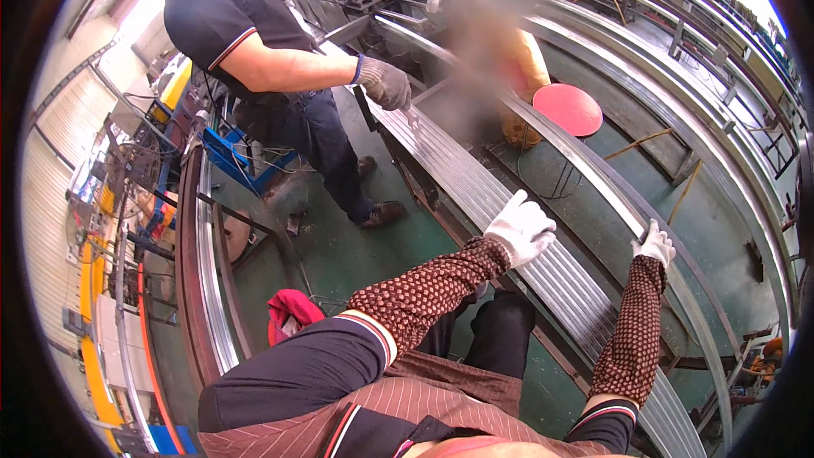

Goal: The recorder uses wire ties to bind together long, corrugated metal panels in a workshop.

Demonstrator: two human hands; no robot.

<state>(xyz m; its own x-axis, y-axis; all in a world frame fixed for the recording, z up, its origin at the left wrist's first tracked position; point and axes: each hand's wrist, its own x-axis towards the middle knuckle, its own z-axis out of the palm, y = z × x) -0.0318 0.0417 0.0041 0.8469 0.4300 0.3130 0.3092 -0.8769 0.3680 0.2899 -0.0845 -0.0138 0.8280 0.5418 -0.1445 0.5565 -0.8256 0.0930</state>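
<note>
My left hand (520, 229), in a white glove, is over a row of long, ribbed silver metal profiles (475, 182) lying side by side on a rack. Its fingers are apart and nothing shows in them; whether it touches the profiles I cannot tell. Farther right, my right hand (654, 246), also white-gloved, has its fingers bent over the edge of a single long metal bar (598, 171). This bar runs beside the row, with a gap between them. Patterned brown sleeves cover both my forearms.
Across the row stands a co-worker whose grey-gloved hand (386, 85) is above the profiles. A red round stool (568, 110) stands beyond the single bar. A blue tray (242, 157) is behind the co-worker. More long metal bars (670, 64) lie on racks at right. A dark blur hides part of the far middle.
</note>
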